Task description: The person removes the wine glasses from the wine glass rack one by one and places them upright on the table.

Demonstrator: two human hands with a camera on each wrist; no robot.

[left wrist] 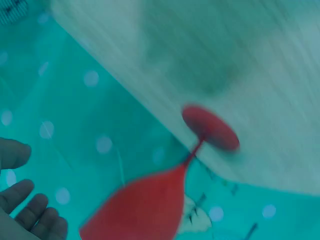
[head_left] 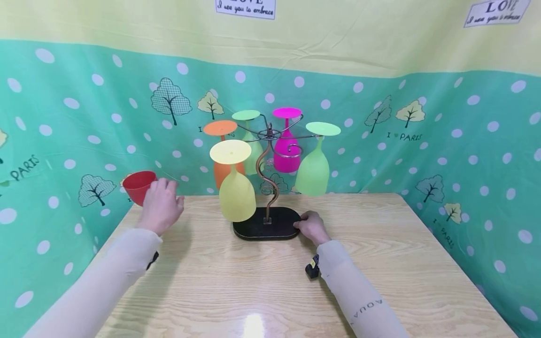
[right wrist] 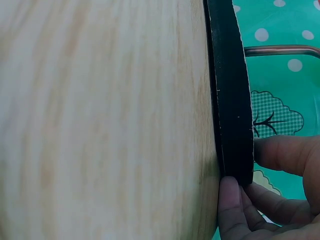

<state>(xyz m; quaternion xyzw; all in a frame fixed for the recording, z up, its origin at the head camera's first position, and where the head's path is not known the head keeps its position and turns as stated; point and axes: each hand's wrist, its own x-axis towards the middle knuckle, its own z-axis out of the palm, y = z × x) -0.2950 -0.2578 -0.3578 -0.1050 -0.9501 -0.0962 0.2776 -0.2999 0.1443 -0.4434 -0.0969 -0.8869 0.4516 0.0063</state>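
A red plastic goblet (left wrist: 142, 202) is near the table's far left corner, its bowl (head_left: 138, 187) mouth up in the head view. In the left wrist view its round foot (left wrist: 210, 127) overlaps the tabletop. My left hand (head_left: 162, 204) is beside the goblet, fingers (left wrist: 37, 210) loosely spread and apart from it, with the stem hidden behind the hand in the head view. With thumb and fingers, my right hand (head_left: 313, 226) pinches the right end of the black base (head_left: 267, 224) of a goblet stand. The base edge (right wrist: 232, 100) shows between thumb (right wrist: 280, 152) and fingertips.
Upside-down goblets hang from the stand's metal arms: yellow (head_left: 237, 196), orange (head_left: 221, 169), light green (head_left: 313, 171) and magenta (head_left: 287, 152), plus another green one (head_left: 252, 155) behind. A wavy copper-coloured post (head_left: 264, 176) carries them. Patterned cloth (head_left: 473, 141) surrounds the wooden table (head_left: 228, 277).
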